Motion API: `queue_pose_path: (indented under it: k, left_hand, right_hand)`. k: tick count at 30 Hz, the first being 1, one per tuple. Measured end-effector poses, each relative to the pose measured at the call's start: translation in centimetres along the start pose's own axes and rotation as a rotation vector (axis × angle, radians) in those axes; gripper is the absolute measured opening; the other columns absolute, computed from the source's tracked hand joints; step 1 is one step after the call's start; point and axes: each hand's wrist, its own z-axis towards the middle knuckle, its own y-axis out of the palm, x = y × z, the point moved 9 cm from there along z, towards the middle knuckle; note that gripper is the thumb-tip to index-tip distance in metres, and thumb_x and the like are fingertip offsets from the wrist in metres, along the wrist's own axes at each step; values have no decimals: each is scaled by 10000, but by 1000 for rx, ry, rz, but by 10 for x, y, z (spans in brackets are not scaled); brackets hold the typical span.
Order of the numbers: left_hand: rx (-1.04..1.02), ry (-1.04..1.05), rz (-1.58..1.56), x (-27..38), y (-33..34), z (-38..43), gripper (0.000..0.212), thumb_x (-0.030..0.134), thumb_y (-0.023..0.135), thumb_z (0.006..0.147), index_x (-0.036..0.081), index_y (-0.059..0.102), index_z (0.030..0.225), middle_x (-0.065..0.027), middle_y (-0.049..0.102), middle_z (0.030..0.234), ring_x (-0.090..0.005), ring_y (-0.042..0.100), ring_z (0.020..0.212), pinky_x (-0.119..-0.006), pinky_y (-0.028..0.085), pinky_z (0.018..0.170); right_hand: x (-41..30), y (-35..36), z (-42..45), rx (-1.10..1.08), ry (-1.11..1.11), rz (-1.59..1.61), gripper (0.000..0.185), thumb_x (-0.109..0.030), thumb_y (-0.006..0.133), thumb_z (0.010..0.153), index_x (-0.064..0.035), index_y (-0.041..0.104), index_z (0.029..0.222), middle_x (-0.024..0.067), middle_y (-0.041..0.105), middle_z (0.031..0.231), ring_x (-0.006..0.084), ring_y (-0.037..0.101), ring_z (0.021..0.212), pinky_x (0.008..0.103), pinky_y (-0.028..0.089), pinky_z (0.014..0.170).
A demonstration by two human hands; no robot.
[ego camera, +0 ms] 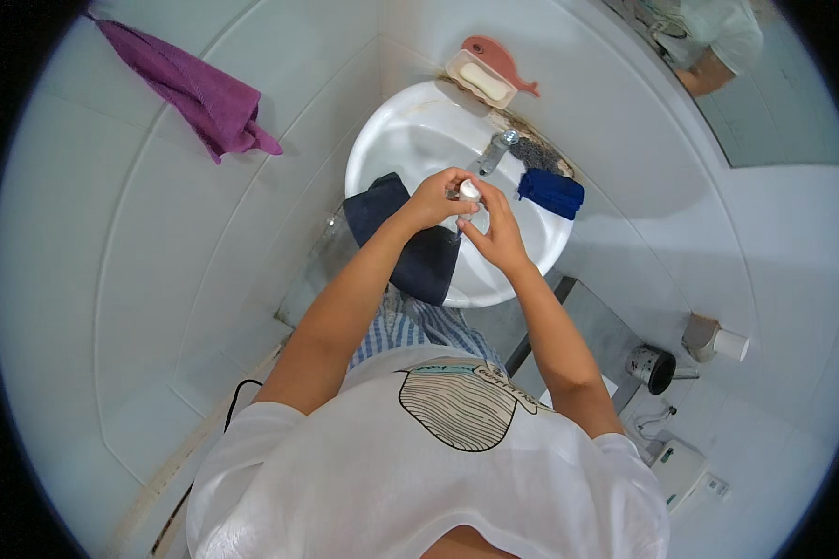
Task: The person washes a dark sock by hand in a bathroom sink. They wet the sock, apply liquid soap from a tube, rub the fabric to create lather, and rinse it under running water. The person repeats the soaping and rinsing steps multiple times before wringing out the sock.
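Over the white washbasin (398,115), a small white bottle (469,191) stands between my hands with its rounded white top upward. My left hand (433,199) grips it from the left, thumb across its front. Curled around the other side is my right hand (495,227), fingertips near the top and thumb lower down. My fingers hide much of the bottle's body. A dark cloth (430,265) drapes over the basin's near left rim beneath my left forearm. Just beyond my hands is the chrome faucet (493,154).
A folded blue cloth (551,193) lies on the basin's right rim. Behind the basin, a pink fish-shaped soap dish (507,63) holds a soap bar (484,81). A purple towel (189,91) hangs at left. A mirror (769,105) and a dark-mouthed container (651,368) are at right.
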Motion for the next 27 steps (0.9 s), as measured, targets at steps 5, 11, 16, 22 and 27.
queue_pose_path:
  k: [5, 11, 16, 22, 27]
  left_hand:
    - [-58, 12, -20, 20, 12, -4, 484, 118, 784, 786, 9, 575, 1209, -83, 638, 1054, -144, 604, 983, -282, 502, 852]
    - [240, 56, -84, 16, -29, -12, 376, 165, 694, 896, 12, 586, 1221, -68, 652, 1083, -136, 610, 975, -275, 504, 851]
    - [424, 58, 226, -4, -72, -40, 243, 207, 682, 902, 4, 673, 1036, -102, 696, 961, -168, 653, 871, -305, 524, 808]
    - [684, 163, 378, -17, -115, -80, 160, 154, 691, 859, 17, 696, 940, -140, 652, 907, -254, 651, 827, -353, 518, 759]
    - [817, 191, 883, -10, -124, -128, 277, 148, 698, 819, 30, 664, 1068, -153, 623, 1065, -345, 583, 1011, -427, 457, 909]
  right_hand:
    - [8, 1, -8, 42, 234, 38, 579, -133, 695, 826, -90, 464, 1355, 192, 573, 1240, 359, 594, 1105, 407, 503, 888]
    - [-20, -67, -6, 582, -36, 129, 549, -115, 698, 873, -71, 410, 1338, 206, 547, 1237, 324, 615, 1075, 388, 526, 865]
    - [2, -59, -6, 289, 169, -96, 506, -163, 694, 891, -16, 414, 1286, 222, 552, 1161, 306, 639, 986, 369, 528, 809]
    - [19, -42, -3, 320, 271, -57, 507, -137, 690, 887, 12, 408, 1281, 207, 585, 1087, 317, 647, 968, 396, 519, 838]
    - [-30, -72, -10, 831, -215, 214, 500, -112, 653, 903, 5, 377, 1304, 247, 583, 1150, 356, 640, 980, 404, 501, 885]
